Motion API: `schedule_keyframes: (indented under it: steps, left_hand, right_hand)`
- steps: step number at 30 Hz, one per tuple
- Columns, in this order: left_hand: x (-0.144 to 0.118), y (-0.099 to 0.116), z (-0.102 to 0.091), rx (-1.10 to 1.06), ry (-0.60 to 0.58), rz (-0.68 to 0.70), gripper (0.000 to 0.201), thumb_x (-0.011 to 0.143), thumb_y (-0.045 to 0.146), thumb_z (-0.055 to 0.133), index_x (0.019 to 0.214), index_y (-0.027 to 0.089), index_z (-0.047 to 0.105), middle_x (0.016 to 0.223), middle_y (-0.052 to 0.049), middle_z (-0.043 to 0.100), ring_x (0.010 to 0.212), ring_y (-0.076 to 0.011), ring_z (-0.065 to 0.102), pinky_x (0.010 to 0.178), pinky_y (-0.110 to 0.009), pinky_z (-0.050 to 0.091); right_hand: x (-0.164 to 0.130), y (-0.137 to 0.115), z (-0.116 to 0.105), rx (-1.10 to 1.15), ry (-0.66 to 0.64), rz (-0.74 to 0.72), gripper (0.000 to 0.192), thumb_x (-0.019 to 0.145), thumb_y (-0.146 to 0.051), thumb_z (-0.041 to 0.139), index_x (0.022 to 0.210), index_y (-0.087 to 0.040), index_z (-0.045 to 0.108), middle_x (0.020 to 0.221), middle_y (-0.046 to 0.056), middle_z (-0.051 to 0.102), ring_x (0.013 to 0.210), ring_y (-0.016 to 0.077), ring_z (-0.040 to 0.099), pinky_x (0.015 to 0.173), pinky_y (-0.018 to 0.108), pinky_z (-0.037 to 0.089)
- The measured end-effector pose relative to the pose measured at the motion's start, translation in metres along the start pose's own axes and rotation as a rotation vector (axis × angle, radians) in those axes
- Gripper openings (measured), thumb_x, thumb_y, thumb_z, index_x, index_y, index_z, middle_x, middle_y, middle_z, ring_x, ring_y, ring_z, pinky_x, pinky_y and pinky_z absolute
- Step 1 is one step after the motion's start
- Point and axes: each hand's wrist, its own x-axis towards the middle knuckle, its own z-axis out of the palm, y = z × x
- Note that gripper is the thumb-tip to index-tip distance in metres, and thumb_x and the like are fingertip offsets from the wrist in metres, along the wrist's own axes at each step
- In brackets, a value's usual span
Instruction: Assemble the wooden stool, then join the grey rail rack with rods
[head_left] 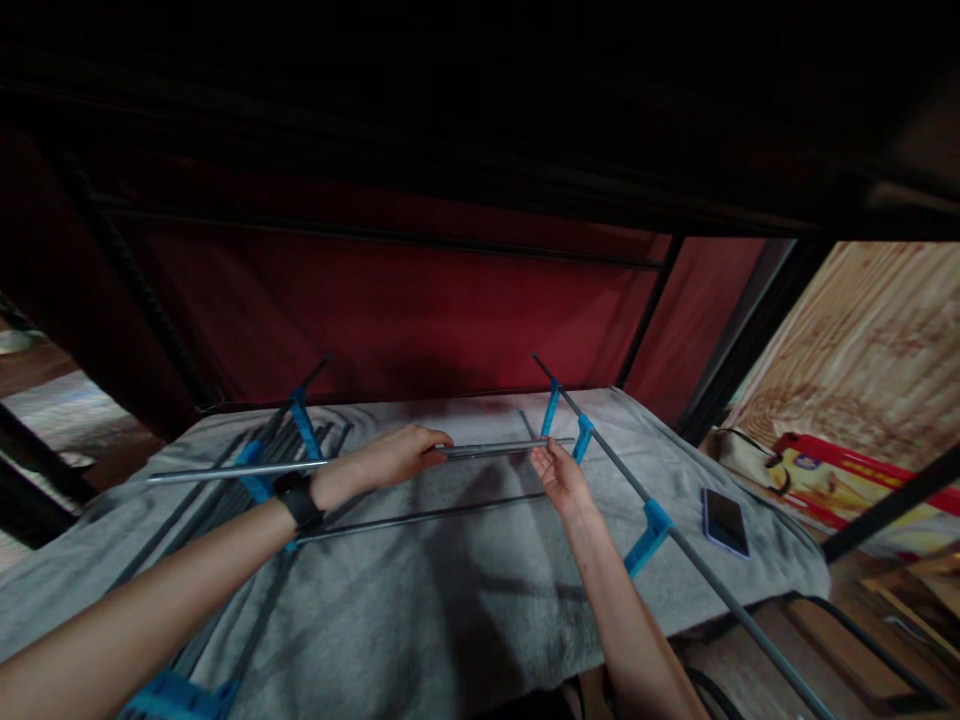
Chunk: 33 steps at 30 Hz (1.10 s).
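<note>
A thin grey metal tube [495, 449] lies crosswise in front of me, above the grey blanket. My left hand [409, 455], with a dark watch on its wrist, is closed over the tube near its middle. Close to the tube's right end, my right hand [556, 470] pinches it between thumb and fingers. That end is beside a blue plastic connector [583, 438] on a long slanting pole [619, 462]. On the left, another blue connector [253, 470] sits by the tube. A lower crossbar [427, 516] runs between the two sides.
Several loose grey tubes [199, 535] lie at the left on the blanket [375, 620]. A phone [725, 520] rests at the right. Dark bed-frame posts [757, 335] and a red cloth wall [420, 310] enclose the space. Beyond the edge is a red and yellow box [847, 490].
</note>
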Motion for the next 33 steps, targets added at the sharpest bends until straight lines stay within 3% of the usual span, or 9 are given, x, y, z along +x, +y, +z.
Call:
schedule_keyframes:
  steps: [6,11,16,33]
  left_hand:
    - [0.027,0.004,0.016,0.061,-0.032,-0.075,0.023,0.089,0.020,0.048,0.103,0.020,0.066,0.097,-0.007,0.073,0.084,-0.0199,0.067,0.072,-0.026,0.046]
    - [0.037,-0.002,0.025,-0.094,0.024,-0.053,0.024,0.092,0.029,0.048,0.103,0.019,0.067,0.083,-0.003,0.070,0.071,-0.0165,0.062,0.063,-0.025,0.040]
    - [0.039,-0.005,0.033,-0.186,0.034,-0.035,0.026,0.091,0.030,0.048,0.095,0.019,0.070,0.078,-0.002,0.069,0.068,-0.0150,0.059,0.061,-0.024,0.038]
    - [0.043,-0.002,0.038,-0.251,0.059,-0.047,0.025,0.088,0.030,0.050,0.092,0.018,0.071,0.080,-0.002,0.070,0.071,-0.0157,0.059,0.063,-0.024,0.039]
  right_hand:
    - [0.009,-0.012,0.007,-0.044,0.016,0.026,0.015,0.093,-0.013,0.056,0.082,-0.019,0.065,0.067,0.001,0.068,0.062,0.0106,0.068,0.067,0.021,0.062]
    - [0.009,-0.016,0.006,-0.069,0.021,0.023,0.016,0.094,-0.014,0.055,0.083,-0.018,0.066,0.067,0.001,0.068,0.062,0.0100,0.068,0.066,0.020,0.062]
    - [0.006,-0.018,0.002,-0.095,0.022,0.019,0.015,0.093,-0.015,0.055,0.085,-0.018,0.067,0.069,0.002,0.071,0.063,0.0106,0.069,0.063,0.021,0.061]
    - [0.001,-0.024,-0.001,-0.154,-0.007,-0.006,0.006,0.088,-0.019,0.060,0.086,-0.020,0.065,0.073,0.002,0.072,0.066,0.0118,0.070,0.064,0.021,0.060]
